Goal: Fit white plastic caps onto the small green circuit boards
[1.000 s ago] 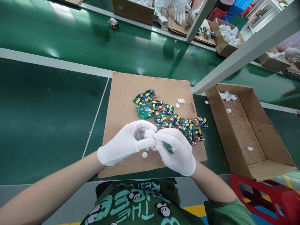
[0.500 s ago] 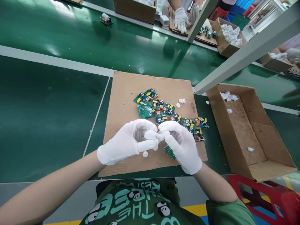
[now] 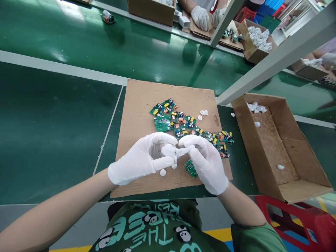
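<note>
My left hand (image 3: pixel 147 157), in a white glove, is curled round a soft white lump (image 3: pixel 169 150) that looks like putty. My right hand (image 3: pixel 206 161), also gloved, pinches a stretched strand of the same white stuff (image 3: pixel 185 150) with thumb and fingertips. Both hands hover over a cardboard sheet (image 3: pixel 139 101). Just beyond them lie several green circuit boards (image 3: pixel 181 131) with yellow and orange parts, and one face-down board (image 3: pixel 162 123). Another green board (image 3: pixel 191 168) is partly covered by my right hand. Small white discs (image 3: pixel 163 172) lie below the lump.
To the right stands an open cardboard box (image 3: pixel 283 140) with a few white pieces in it. A grey post (image 3: pixel 273 52) slants across the upper right. More white discs (image 3: pixel 203 112) lie on the sheet. Across the green surface, a co-worker's gloved hands (image 3: pixel 201 18) rest near other boxes.
My right hand has drawn slightly to the right, and the white strand is longer. My left hand is almost still. At the upper left, a small assembly has shifted left; the co-worker's hands have moved.
</note>
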Demonstrator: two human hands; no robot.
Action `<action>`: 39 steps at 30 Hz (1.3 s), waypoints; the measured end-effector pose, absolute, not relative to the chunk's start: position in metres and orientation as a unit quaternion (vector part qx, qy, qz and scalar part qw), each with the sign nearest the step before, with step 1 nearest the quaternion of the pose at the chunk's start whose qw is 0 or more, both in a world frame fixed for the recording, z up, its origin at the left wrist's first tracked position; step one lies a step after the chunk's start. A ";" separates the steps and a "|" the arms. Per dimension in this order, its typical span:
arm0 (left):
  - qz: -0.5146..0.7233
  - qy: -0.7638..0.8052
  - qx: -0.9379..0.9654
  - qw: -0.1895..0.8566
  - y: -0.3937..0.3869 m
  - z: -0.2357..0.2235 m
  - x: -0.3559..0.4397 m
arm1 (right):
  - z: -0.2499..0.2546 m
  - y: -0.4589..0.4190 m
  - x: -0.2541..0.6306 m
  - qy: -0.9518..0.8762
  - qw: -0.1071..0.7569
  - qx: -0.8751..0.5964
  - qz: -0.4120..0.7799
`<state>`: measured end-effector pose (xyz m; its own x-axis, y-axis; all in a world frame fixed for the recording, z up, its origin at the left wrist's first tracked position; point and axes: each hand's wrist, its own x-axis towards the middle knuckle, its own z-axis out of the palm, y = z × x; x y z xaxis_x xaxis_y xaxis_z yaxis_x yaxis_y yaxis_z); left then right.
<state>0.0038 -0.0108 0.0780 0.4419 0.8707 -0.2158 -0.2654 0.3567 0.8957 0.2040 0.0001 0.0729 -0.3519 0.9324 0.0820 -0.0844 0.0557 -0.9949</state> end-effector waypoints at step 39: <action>0.467 0.413 0.363 0.693 -0.008 0.076 -0.002 | 0.080 0.012 0.215 -0.487 0.422 -0.343 0.683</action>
